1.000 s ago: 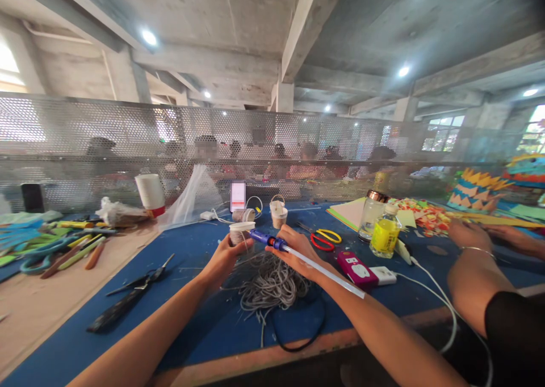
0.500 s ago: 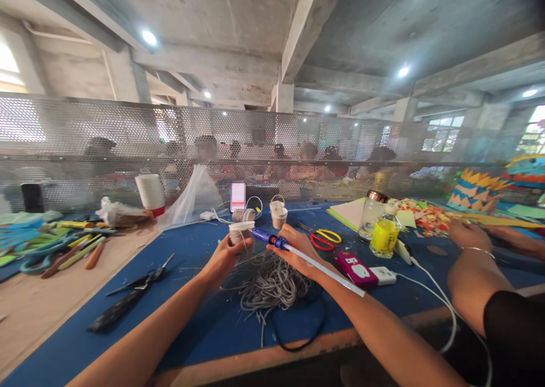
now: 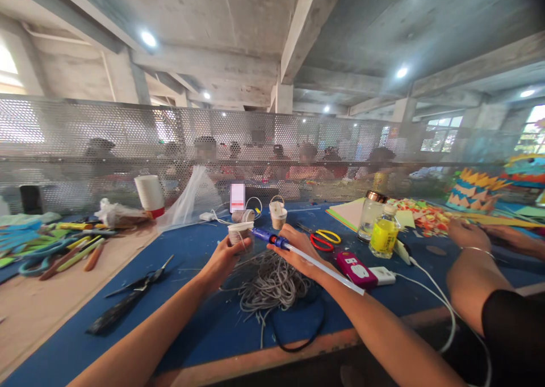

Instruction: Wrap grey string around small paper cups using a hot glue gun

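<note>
My left hand [image 3: 223, 257] is closed around a small white cup [image 3: 239, 235] with cord at its side. A blue glue gun [image 3: 272, 239] is gripped in my right hand [image 3: 298, 251], its tip touching or very near the cup's rim. A clear glue stick [image 3: 326, 270] sticks out of the gun's back, over my right wrist. Below and between my hands lies a tangle of grey cord [image 3: 275, 285] on the blue mat [image 3: 191, 324]. Just beyond the cup stands a spool of cord [image 3: 243, 217], with a small basket [image 3: 279, 214] to its right.
Black scissors [image 3: 136, 293] and several tools lie left. Red-yellow scissors [image 3: 326, 239], a purple box [image 3: 356, 269], a yellow bottle [image 3: 384, 234] and a glass jar [image 3: 370, 217] are right. Another person's arm [image 3: 468, 268] reaches in from the right. A phone [image 3: 237, 198] stands behind the spool.
My left hand and the cup have shifted very slightly left. Otherwise the hands and the glue gun hold nearly the same pose.
</note>
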A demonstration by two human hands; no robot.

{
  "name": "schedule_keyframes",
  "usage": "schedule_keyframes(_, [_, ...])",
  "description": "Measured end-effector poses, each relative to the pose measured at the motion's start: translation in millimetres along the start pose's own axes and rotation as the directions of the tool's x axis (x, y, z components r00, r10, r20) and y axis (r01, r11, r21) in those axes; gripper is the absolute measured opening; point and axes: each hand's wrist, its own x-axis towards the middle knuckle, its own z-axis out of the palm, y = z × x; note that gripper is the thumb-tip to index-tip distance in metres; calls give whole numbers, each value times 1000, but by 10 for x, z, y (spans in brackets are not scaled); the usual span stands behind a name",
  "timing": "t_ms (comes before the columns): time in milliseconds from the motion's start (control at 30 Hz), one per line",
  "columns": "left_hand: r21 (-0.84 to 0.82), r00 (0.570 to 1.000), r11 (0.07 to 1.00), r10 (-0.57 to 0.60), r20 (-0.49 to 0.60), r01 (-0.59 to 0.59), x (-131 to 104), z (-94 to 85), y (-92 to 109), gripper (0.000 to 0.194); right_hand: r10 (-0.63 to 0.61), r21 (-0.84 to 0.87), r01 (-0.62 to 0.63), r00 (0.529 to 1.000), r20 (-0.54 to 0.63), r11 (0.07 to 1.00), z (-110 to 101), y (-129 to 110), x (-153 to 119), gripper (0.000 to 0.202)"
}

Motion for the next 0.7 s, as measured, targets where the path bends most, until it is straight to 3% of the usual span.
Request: schedule_keyframes(700, [-36,999,999,-26,29,27,-10,-10,10,55,-5,38,5,1000,15,999,-17,-2,-4,28])
